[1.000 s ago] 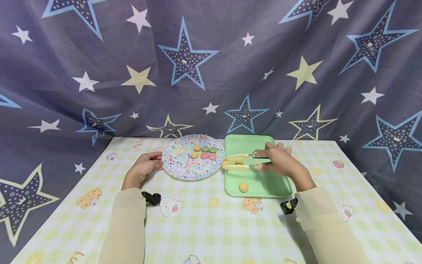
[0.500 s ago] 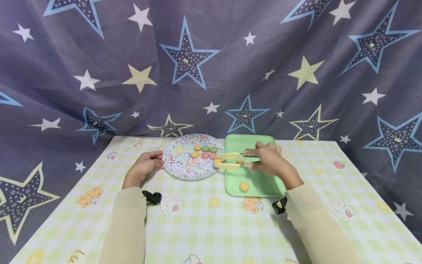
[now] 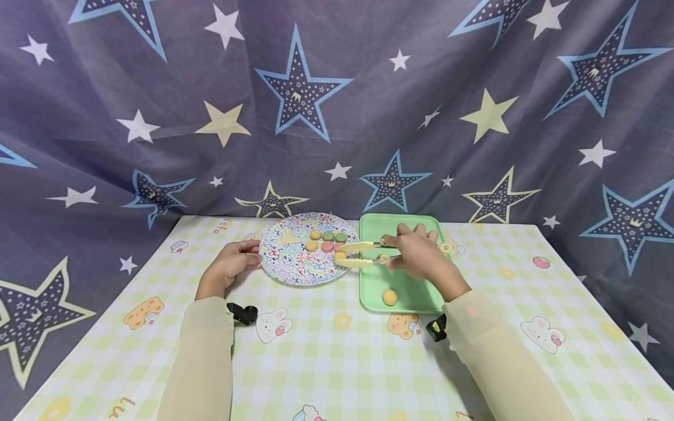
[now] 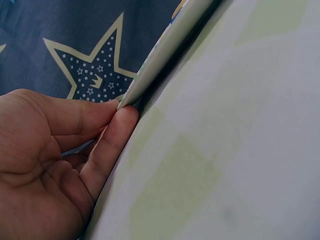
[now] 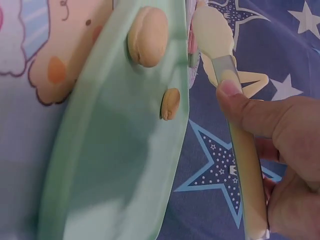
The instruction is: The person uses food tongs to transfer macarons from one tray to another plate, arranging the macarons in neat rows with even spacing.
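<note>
My left hand (image 3: 230, 266) pinches the left rim of a round, colour-speckled plate (image 3: 284, 266); the left wrist view shows thumb and finger (image 4: 122, 122) at its edge. In my right hand (image 3: 421, 252) is a pair of tongs (image 3: 354, 263) with cream tips and metal handles. A yellow macaron (image 3: 339, 256) sits between the tips, over the plate's right side. On the plate lie yellow macarons (image 3: 315, 234), green macarons (image 3: 329, 236) and pink macarons (image 3: 327, 247); the tongs partly cover one pink one.
Right of the plate lies a light green tray (image 3: 372, 227). One yellow macaron (image 3: 389, 297) rests near its front edge; another macaron (image 5: 170, 104) is partly hidden by the tongs in the head view. A star-patterned curtain (image 3: 358, 88) hangs behind the checked tablecloth (image 3: 316, 362).
My right hand has moved left, carrying the tongs and the yellow macaron from the tray's left edge to over the plate's right side. My left hand stays at the rim.
</note>
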The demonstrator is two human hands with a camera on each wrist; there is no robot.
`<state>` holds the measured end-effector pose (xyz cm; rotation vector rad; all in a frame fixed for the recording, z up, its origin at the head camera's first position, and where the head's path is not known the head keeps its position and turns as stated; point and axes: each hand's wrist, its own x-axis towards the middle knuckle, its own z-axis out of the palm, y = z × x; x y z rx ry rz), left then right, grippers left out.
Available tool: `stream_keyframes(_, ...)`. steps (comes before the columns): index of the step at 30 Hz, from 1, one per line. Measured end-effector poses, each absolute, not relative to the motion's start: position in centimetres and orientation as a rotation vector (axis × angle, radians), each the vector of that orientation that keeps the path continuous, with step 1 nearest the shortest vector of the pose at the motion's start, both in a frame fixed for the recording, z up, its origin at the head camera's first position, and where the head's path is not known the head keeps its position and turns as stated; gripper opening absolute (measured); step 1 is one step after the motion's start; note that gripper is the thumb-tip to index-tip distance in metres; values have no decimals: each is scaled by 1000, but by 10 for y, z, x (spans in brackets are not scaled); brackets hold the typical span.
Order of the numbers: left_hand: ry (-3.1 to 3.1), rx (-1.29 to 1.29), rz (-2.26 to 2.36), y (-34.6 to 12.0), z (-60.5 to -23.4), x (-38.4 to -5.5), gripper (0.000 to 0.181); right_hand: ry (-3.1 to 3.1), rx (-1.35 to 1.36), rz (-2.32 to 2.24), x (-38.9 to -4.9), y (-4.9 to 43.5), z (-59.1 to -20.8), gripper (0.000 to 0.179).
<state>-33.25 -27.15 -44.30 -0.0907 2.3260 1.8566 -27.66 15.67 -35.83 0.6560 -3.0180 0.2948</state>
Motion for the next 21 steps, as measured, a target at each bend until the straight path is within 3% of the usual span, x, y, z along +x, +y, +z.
stream_keyframes(21, 2326, -96, 1857, -272, -444, -334, 64, -3013, 646, 199, -276, 148, -357, 64)
